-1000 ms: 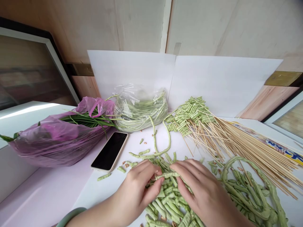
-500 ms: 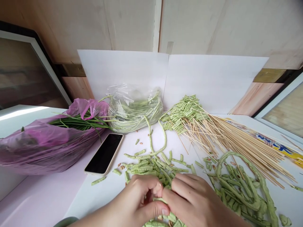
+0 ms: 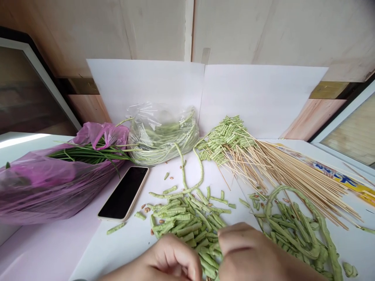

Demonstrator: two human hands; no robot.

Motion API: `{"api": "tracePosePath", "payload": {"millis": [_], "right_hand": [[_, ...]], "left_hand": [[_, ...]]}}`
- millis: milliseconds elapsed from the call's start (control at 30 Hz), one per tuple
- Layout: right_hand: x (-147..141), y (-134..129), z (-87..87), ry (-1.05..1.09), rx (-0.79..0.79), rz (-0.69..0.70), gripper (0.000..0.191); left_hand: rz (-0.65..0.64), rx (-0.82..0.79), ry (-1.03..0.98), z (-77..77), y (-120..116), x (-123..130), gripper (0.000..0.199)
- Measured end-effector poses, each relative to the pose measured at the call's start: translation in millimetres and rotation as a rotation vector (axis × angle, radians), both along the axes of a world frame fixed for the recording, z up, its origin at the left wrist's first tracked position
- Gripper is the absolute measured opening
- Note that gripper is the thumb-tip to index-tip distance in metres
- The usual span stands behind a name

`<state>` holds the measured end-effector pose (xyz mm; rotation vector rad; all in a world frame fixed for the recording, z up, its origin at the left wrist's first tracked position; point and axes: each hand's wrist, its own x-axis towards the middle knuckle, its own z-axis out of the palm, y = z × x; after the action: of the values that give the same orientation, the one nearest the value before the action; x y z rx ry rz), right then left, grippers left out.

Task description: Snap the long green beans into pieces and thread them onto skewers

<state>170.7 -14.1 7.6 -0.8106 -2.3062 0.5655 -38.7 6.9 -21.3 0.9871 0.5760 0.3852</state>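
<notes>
At the bottom edge my left hand (image 3: 171, 255) is curled, with thumb and forefinger closed; what lies between them is hidden. My right hand (image 3: 246, 251) is beside it, back upward, its fingers bent under and out of sight. Between and beyond them spreads a pile of short cut green bean pieces (image 3: 184, 222). One uncut long bean (image 3: 202, 171) trails from the clear plastic bag (image 3: 164, 136) toward the pile. To the right lies a second heap of limp, flattened bean pieces (image 3: 295, 226), circled by a long bean (image 3: 325, 226).
Bamboo skewers (image 3: 304, 175) fan out at the right, several threaded with bean pieces (image 3: 228, 136). Beneath them is a yellow and blue wrapper (image 3: 348, 179). A phone (image 3: 123, 193) lies left of the pile, beside a purple bag (image 3: 43, 183) of green stalks (image 3: 88, 152). White boards (image 3: 146, 84) stand behind.
Both hands have moved down and slightly apart, uncovering more of the bean pile. The bean piece seen at my left thumb is now out of sight. The view has shifted slightly.
</notes>
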Motion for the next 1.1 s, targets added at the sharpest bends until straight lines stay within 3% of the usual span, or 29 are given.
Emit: {"api": "tracePosePath", "payload": {"millis": [133, 433, 567, 733, 1100], "right_hand": [[8, 9, 9.2, 0.082, -0.091, -0.13, 0.031], [12, 19, -8.7, 0.229, -0.227, -0.135, 0.028], [8, 19, -14.7, 0.158, -0.178, -0.215, 0.007], [-6, 16, -19.4, 0.046, -0.118, -0.253, 0.018], [-27, 11, -25.5, 0.091, 0.128, -0.242, 0.014]], "left_hand": [[0.115, -0.03, -0.045, 2.8, 7, 0, 0.05], [0.231, -0.115, 0.031, 3.8, 13, 8, 0.046], [0.281, -0.192, -0.011, 6.0, 14, 7, 0.049], [0.315, -0.274, -0.151, 3.3, 12, 8, 0.054], [0.364, -0.313, -0.369, -2.3, 8, 9, 0.053]]}}
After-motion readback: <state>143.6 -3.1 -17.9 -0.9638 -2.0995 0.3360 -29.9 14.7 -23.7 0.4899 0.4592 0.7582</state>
